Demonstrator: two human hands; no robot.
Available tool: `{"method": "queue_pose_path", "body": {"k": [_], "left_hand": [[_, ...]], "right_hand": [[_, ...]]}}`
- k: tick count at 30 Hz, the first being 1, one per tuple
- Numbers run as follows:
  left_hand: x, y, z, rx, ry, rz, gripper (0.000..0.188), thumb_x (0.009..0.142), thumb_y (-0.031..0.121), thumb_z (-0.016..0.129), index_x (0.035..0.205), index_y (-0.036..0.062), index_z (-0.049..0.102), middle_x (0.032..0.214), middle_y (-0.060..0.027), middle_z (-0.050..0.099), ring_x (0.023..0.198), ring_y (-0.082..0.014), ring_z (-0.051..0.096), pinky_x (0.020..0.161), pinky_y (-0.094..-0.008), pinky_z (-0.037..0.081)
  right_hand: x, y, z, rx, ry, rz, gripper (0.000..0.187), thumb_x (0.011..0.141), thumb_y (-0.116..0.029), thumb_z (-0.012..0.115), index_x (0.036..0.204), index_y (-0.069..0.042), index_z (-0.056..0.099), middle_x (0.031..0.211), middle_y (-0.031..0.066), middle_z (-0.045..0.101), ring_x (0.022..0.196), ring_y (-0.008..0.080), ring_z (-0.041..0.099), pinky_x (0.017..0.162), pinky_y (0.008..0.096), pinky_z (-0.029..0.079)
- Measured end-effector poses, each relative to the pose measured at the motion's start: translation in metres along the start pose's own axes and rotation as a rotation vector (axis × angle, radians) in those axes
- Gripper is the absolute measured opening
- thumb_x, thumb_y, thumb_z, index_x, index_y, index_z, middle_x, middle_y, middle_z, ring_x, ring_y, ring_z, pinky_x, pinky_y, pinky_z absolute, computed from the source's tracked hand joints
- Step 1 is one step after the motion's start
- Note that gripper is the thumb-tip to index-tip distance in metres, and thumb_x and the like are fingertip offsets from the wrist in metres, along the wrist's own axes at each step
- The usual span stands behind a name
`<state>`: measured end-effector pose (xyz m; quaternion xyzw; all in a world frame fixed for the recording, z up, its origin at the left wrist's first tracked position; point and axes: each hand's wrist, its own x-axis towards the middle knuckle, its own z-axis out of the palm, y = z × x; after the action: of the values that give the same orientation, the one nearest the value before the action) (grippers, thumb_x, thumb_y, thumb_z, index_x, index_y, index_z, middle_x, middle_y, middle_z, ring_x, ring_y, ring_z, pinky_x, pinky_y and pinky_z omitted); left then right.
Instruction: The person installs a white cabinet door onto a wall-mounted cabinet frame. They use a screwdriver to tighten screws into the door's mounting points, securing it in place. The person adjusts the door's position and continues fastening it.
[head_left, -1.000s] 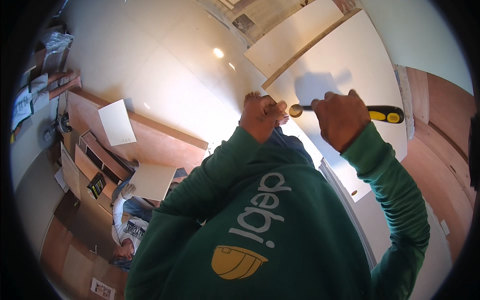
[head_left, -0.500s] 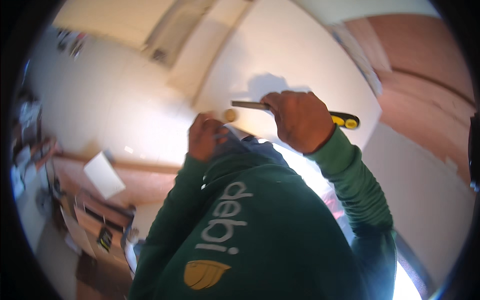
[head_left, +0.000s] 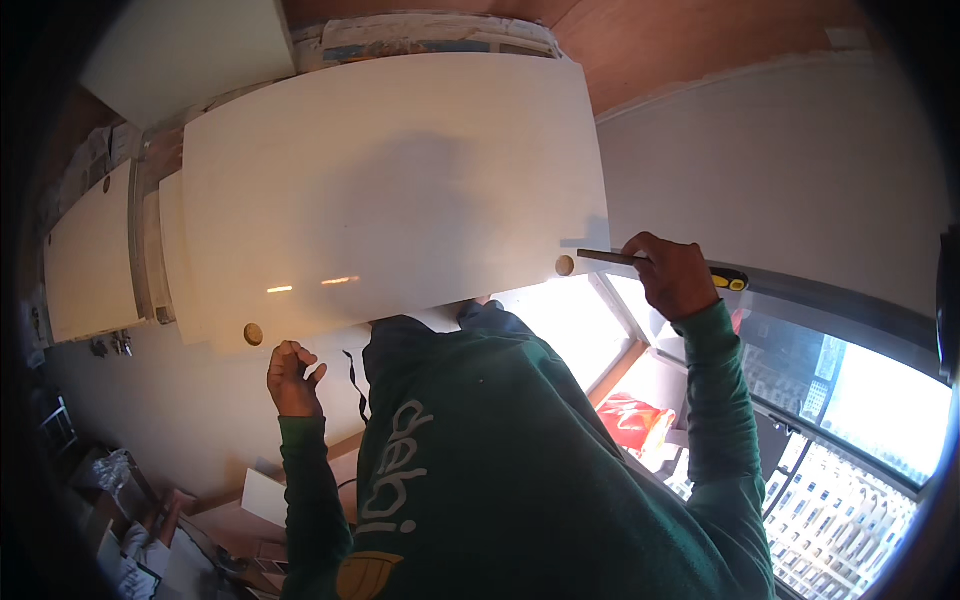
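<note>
A large white panel (head_left: 380, 120) lies in front of me. Two round brown recesses sit along its near edge, the left recess (head_left: 253, 334) and the right recess (head_left: 565, 266). My right hand (head_left: 675, 275) is closed round a chisel (head_left: 608, 257) with a flat metal blade. Its black and yellow handle end sticks out to the right behind my fist. The blade tip points left, just above the right recess, and seems apart from the panel. My left hand (head_left: 293, 380) is just below the left recess, fingers loosely bent, thumb apart, nothing visible in it.
Another white panel (head_left: 95, 265) with round recesses lies at the left. A grey wall (head_left: 770, 180) runs along the right. Bright windows (head_left: 850, 480) stand at the lower right, near a red bag (head_left: 635, 420). Tools and clutter fill the lower left.
My view has swung round, so the whole panel now shows. My left hand is farther from my right and apart from my body. The chisel stays in my right hand.
</note>
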<state>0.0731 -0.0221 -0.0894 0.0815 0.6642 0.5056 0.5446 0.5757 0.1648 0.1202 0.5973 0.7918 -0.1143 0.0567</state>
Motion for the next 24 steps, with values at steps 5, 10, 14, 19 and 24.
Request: {"method": "queue_pose_path", "body": {"k": [5, 10, 14, 19, 24], "left_hand": [[-0.053, -0.003, 0.104, 0.151, -0.170, -0.251, 0.047, 0.100, 0.031, 0.072, 0.138, 0.0120, 0.053, 0.142, -0.0135, 0.061, 0.111, -0.0242, 0.068, 0.086, -0.0423, 0.061], [-0.077, -0.009, 0.214, 0.287, -0.361, -0.321, 0.061, 0.103, 0.051, 0.066, 0.140, 0.0045, 0.054, 0.140, -0.0140, 0.061, 0.108, -0.0205, 0.068, 0.085, -0.0360, 0.062], [-0.080, -0.019, 0.259, 0.262, -0.294, -0.337, 0.068, 0.103, 0.053, 0.064, 0.145, 0.0026, 0.050, 0.134, -0.0129, 0.065, 0.107, -0.0196, 0.069, 0.084, -0.0354, 0.063], [-0.077, -0.041, 0.279, 0.256, -0.250, -0.304, 0.051, 0.106, 0.043, 0.063, 0.136, 0.0022, 0.055, 0.129, -0.0127, 0.070, 0.106, -0.0187, 0.069, 0.082, -0.0332, 0.063], [-0.079, -0.064, 0.286, 0.132, -0.251, -0.243, 0.039, 0.108, 0.037, 0.061, 0.130, 0.0039, 0.057, 0.128, -0.0126, 0.071, 0.102, -0.0195, 0.071, 0.082, -0.0324, 0.063]], "right_hand": [[-0.021, 0.039, 0.068, -0.016, 0.009, -0.033, 0.015, 0.090, -0.010, 0.073, 0.104, -0.011, 0.077, 0.085, 0.0122, 0.074, 0.076, 0.0318, 0.072, 0.080, 0.0441, 0.059], [-0.026, 0.023, 0.076, 0.023, -0.070, 0.005, 0.017, 0.089, -0.007, 0.064, 0.102, -0.012, 0.072, 0.077, 0.0123, 0.070, 0.068, 0.0318, 0.071, 0.080, 0.0477, 0.055], [-0.031, 0.021, 0.082, 0.055, -0.031, -0.008, 0.013, 0.088, -0.010, 0.065, 0.100, -0.006, 0.069, 0.079, 0.0131, 0.069, 0.070, 0.0309, 0.072, 0.084, 0.0457, 0.053], [-0.036, 0.009, 0.089, 0.076, -0.003, -0.018, 0.019, 0.089, -0.014, 0.065, 0.105, -0.004, 0.069, 0.085, 0.0122, 0.070, 0.075, 0.0280, 0.072, 0.084, 0.0408, 0.052], [-0.047, 0.022, 0.102, 0.036, 0.075, -0.253, 0.022, 0.089, -0.014, 0.065, 0.108, -0.004, 0.070, 0.086, 0.0087, 0.070, 0.079, 0.0250, 0.072, 0.086, 0.0391, 0.050]]}}
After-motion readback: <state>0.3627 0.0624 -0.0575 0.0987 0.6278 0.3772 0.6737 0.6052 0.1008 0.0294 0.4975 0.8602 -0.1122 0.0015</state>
